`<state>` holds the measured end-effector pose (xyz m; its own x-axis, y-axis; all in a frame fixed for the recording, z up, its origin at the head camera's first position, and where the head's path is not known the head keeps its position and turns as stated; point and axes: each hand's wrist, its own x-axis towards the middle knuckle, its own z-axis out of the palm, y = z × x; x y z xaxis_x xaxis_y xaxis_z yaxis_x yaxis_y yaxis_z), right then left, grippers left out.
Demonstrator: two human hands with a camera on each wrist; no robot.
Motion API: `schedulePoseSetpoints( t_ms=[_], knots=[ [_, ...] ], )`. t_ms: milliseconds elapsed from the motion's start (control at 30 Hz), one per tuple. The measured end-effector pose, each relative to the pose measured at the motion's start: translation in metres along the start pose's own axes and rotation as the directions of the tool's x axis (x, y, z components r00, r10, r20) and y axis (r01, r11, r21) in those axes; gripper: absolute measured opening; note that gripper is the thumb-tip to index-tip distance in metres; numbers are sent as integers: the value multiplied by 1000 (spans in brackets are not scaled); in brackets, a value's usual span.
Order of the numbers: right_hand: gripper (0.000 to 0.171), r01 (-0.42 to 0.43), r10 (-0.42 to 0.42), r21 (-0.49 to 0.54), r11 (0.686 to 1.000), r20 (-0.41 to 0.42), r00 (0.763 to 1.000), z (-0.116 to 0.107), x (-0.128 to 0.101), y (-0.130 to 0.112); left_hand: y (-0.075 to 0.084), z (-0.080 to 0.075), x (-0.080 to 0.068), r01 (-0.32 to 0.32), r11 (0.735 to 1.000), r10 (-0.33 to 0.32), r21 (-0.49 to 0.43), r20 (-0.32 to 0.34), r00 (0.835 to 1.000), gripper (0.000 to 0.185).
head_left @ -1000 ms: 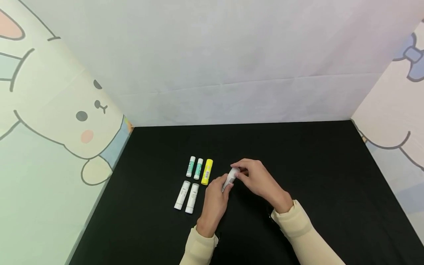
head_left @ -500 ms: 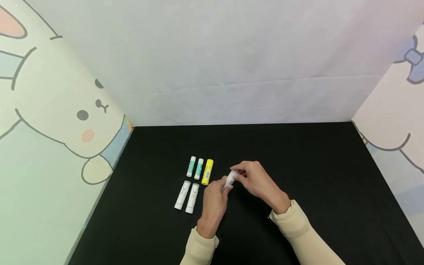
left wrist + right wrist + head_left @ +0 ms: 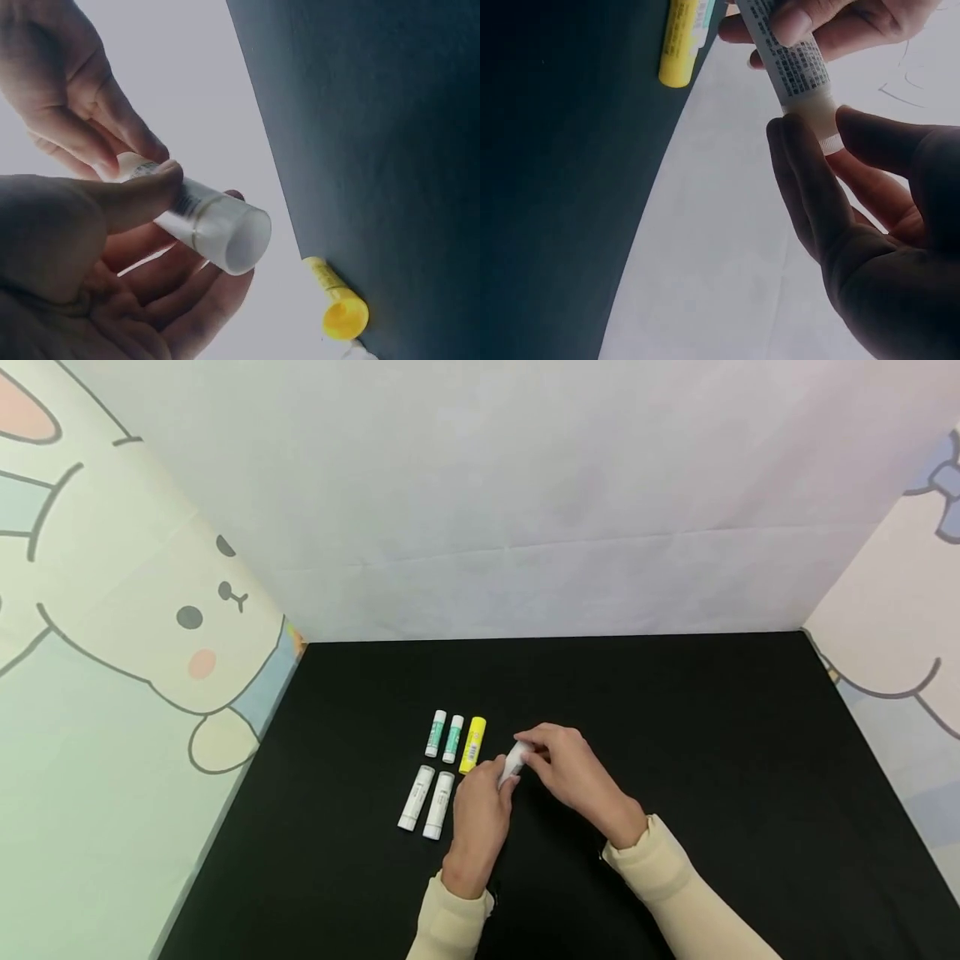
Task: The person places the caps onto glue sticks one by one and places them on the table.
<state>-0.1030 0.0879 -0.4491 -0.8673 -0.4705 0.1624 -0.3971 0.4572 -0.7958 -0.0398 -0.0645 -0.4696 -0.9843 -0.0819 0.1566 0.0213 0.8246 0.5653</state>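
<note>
A white glue stick (image 3: 513,760) is held tilted over the black table between both hands. My left hand (image 3: 480,818) grips its printed body, thumb lying along the top in the left wrist view, with the smooth wide end (image 3: 240,240) pointing out past the fingers. At the other end, the ridged end piece (image 3: 821,124), the thumb and fingers of my right hand (image 3: 573,772) pinch it. To the left of the hands lie a yellow glue stick (image 3: 472,745), two green-and-white glue sticks (image 3: 452,740) and two larger white glue sticks (image 3: 438,806).
The black table (image 3: 675,710) runs back to a pale wall sheet (image 3: 540,577). Printed cartoon panels (image 3: 150,635) stand along the left and right sides. The loose glue sticks form two rows close beside the left hand.
Both hands, with the glue stick between them, have shifted slightly left, the right hand more so. Both keep their hold. The head view has also shifted a little; the other sticks lie as before.
</note>
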Motion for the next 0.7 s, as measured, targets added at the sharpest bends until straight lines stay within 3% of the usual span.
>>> schedulePoseSetpoints(
  t_ms=[267,700],
  knots=[
    [28,-40,40,-7,999,0,999,16,1,-3,-4,-4,-6,59,997,-60,51,10,998,32],
    [32,-34,34,-30,999,9,999,41,5,-10,-17,-9,-15,81,992,-81,100,-3,997,28]
  ],
)
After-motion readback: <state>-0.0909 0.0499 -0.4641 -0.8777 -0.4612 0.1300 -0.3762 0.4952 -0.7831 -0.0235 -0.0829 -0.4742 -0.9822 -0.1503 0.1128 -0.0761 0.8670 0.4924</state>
